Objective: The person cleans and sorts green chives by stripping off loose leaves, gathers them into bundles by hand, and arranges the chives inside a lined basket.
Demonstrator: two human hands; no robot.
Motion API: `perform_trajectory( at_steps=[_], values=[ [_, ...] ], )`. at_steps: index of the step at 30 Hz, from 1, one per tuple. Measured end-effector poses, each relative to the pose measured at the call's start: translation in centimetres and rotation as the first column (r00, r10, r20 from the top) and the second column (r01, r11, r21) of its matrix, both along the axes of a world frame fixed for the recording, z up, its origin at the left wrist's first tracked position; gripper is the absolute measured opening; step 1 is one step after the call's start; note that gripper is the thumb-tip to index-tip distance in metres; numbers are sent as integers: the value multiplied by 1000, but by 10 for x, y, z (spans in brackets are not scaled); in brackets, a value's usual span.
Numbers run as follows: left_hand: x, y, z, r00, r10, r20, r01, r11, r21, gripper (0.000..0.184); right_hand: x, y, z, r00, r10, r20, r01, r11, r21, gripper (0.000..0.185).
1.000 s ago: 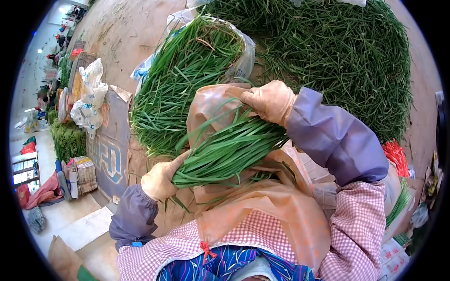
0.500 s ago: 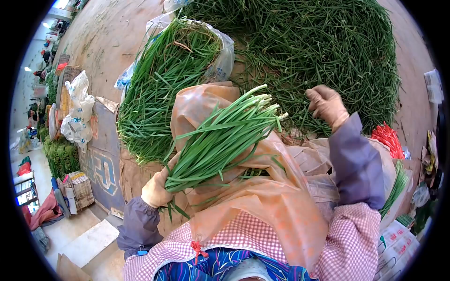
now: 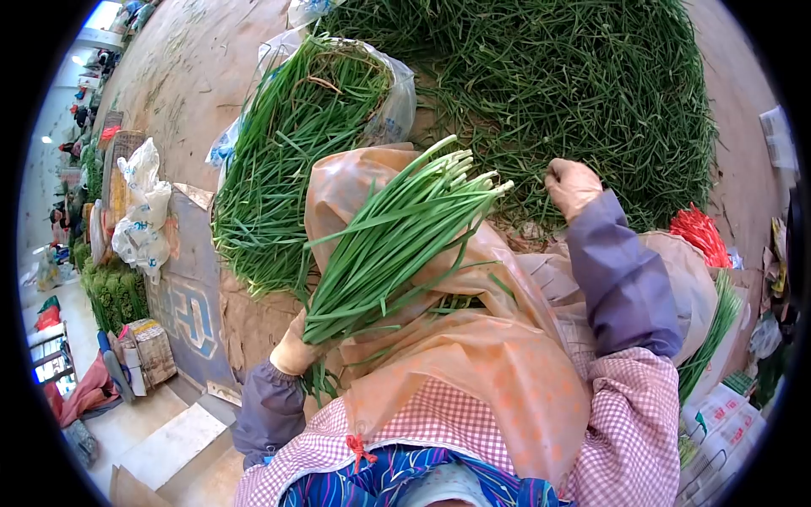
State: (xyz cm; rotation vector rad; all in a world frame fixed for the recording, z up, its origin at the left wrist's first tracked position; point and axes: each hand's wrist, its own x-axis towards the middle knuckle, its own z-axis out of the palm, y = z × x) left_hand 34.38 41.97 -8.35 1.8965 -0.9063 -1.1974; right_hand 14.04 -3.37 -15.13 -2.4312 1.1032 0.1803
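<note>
My left hand (image 3: 296, 345), in a pale glove, is closed round the leafy end of a bunch of garlic chives (image 3: 405, 241). The bunch lies slanted over my lap, its white cut ends fanned out to the upper right. My right hand (image 3: 574, 188) hovers to the right of those ends, apart from them, at the near edge of a large heap of loose green trimmings (image 3: 574, 93). Its fingers are curled in, and whatever they may hold is hidden. An orange-tinted plastic apron (image 3: 473, 372) covers my lap beneath the bunch.
More chives (image 3: 287, 169) lie in an open clear plastic bag (image 3: 399, 97) ahead to the left. A bundle of red ties (image 3: 699, 235) and further chives (image 3: 710, 338) are at my right. Crumpled plastic (image 3: 142, 211) rests by a printed cardboard sheet (image 3: 190, 287) on the left.
My right hand has shifted slightly left, and its fingers are curled in tighter. My left hand has moved a little right, still holding the bunch.
</note>
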Motion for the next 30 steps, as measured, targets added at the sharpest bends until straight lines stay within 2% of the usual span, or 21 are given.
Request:
perform_trajectory(
  at_steps=[1,2,3,4,5,10,14,15,16,17,18,19,20,21,22,23,24,26,29,30],
  values=[
    [-1,4,-5,1000,-16,16,16,1000,-23,60,-4,10,-2,961,-209,180,121,906,405,20],
    [-3,4,-4,996,63,-68,-59,996,60,58,-1,20,-11,868,-405,286,54,650,758,32],
    [-5,2,0,979,142,-146,-120,981,151,56,8,35,35,880,-442,174,0,367,930,38],
    [-6,0,1,962,194,-194,-158,970,185,55,10,50,42,841,-514,172,-76,201,977,41],
    [-7,-3,2,939,248,-237,-197,956,220,54,21,63,60,875,-463,142,-93,127,988,48],
    [-11,2,-6,930,276,-243,-253,960,121,60,38,104,34,678,-718,155,-209,14,978,42],
    [-14,1,1,898,330,-293,-284,940,188,63,37,111,40,634,-714,296,-327,100,940,46],
    [-15,-2,6,883,347,-315,-295,934,201,64,37,108,35,657,-678,330,-339,125,932,48],
    [-17,-5,11,868,365,-336,-307,927,214,64,34,108,35,703,-647,295,-234,181,955,52],
    [-14,0,0,912,310,-267,-269,946,179,68,29,104,30,771,-544,332,-230,248,941,49],
    [-12,4,-11,947,257,-191,-231,962,148,71,24,112,10,668,-676,312,-261,180,948,47],
    [-9,3,-14,993,120,10,-120,983,137,77,31,118,-11,642,-573,509,-219,500,838,45],
    [-7,1,-17,975,-11,222,-23,988,150,82,43,124,-58,382,-326,864,-278,851,445,41],
    [-11,-3,-13,986,140,91,-139,990,-19,81,43,125,-8,605,-530,595,-146,660,737,39],
    [-14,-9,-7,978,207,-38,-210,969,-129,77,49,119,30,690,-628,361,-74,434,898,38],
    [-22,-5,1,936,340,-93,-338,940,42,30,59,127,-29,480,-657,582,-271,520,810,39],
    [-24,-6,6,925,358,-127,-348,933,96,31,60,123,-40,609,-416,676,-204,741,640,38],
    [-24,-8,12,891,414,-185,-371,900,228,33,59,116,-23,859,-98,502,-122,913,388,35],
    [-27,-17,26,857,445,-258,-372,883,287,34,55,95,-13,945,145,293,-214,951,222,29],
    [-24,-15,23,878,411,-243,-350,900,259,35,62,82,-81,941,-154,301,-21,862,506,25]
  ],
)
